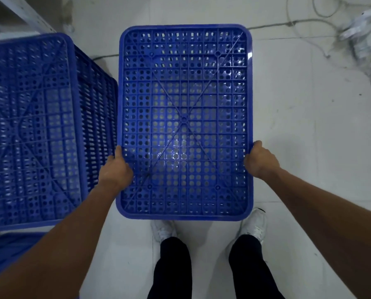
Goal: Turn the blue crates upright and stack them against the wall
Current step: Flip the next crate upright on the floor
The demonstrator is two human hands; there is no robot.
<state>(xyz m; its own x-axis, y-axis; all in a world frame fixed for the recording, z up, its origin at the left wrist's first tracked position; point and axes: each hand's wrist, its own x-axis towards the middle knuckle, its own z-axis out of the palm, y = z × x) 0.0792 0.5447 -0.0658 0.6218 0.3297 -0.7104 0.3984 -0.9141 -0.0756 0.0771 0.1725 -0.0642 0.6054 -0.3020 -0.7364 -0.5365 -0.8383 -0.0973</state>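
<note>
1. Crates first: the middle blue crate (185, 121) shows its perforated, ribbed base to the camera, so it reads as upside down, held over the pale floor (309, 147) in front of the person's white shoes (254, 223).
2. The left hand (115, 171) is clamped on the crate's left edge near the lower corner, thumb lying along the rim; the right hand (261, 161) is clamped on the right edge at about the same height, fingers wrapped out of sight underneath.
3. A second blue crate (35, 130) sits just beside it on the left, also base-up, with its slotted side wall visible between the two. More blue (12, 253) shows below it, too blurred to tell what it is.
4. Progress, as I judge it: early. Neither visible crate is upright, and no upright stack shows anywhere in view. The held crate must be flipped and placed, then the left one.
5. Loose cables (331, 29) trail on the floor at the upper right, well apart from the crates.
6. Writing: no brand, label or readable text is visible on either crate or on the floor.
</note>
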